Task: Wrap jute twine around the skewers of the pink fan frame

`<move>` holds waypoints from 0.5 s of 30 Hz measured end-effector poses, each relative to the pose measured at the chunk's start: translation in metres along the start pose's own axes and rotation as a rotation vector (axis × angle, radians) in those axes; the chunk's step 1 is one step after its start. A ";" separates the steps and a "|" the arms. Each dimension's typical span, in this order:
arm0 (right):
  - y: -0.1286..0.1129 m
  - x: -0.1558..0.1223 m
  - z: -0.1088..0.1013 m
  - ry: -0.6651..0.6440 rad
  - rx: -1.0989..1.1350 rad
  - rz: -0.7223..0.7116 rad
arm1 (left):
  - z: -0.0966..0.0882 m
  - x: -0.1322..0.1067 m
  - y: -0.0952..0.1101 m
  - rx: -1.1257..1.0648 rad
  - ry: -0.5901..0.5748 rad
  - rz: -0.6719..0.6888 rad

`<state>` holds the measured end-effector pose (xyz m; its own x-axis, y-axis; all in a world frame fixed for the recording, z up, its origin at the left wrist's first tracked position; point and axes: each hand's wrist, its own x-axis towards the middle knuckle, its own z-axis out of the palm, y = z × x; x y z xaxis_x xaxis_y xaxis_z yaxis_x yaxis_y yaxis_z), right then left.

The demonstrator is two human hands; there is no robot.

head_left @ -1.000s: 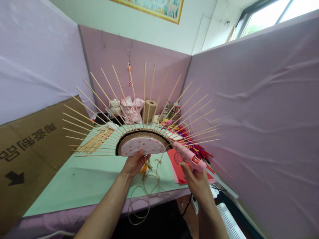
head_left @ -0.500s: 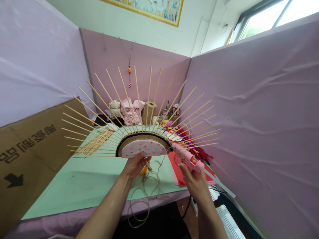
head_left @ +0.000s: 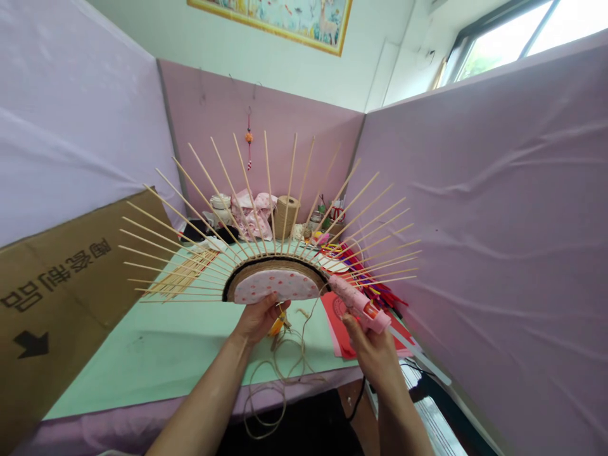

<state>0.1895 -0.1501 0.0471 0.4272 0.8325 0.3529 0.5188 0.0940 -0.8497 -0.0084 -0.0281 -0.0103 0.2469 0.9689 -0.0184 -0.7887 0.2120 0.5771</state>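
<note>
Since its thin sticks [head_left: 268,190] look light and easy to snap, the half-round pink base [head_left: 277,286] — up in mid-frame, above the green table [head_left: 156,348] — is best held by its flat bottom edge, where the left hand [head_left: 259,316] pinches it; the right hand [head_left: 373,345] grips a pink glue gun [head_left: 358,303] beside it.

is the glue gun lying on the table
No, the right hand holds the pink glue gun up, nozzle at the half disc.

Four black Chinese characters are printed on the cardboard sheet [head_left: 71,272], seen upside down; read as 陶瓷制品. A black arrow [head_left: 31,344] is printed beneath them. Nothing else is legible.
</note>
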 end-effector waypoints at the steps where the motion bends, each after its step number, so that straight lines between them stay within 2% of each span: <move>1: 0.002 0.000 0.001 0.007 0.006 -0.004 | 0.001 -0.001 0.000 0.010 0.003 -0.001; 10: 0.007 -0.001 0.004 -0.010 0.074 -0.022 | 0.007 -0.003 0.000 0.074 0.014 -0.008; 15: 0.014 0.003 0.002 0.107 0.090 -0.077 | 0.009 -0.001 0.001 0.023 0.063 0.100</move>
<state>0.1969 -0.1451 0.0353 0.4678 0.7585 0.4537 0.4865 0.2076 -0.8487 -0.0048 -0.0296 -0.0023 0.1313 0.9913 -0.0106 -0.7942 0.1116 0.5973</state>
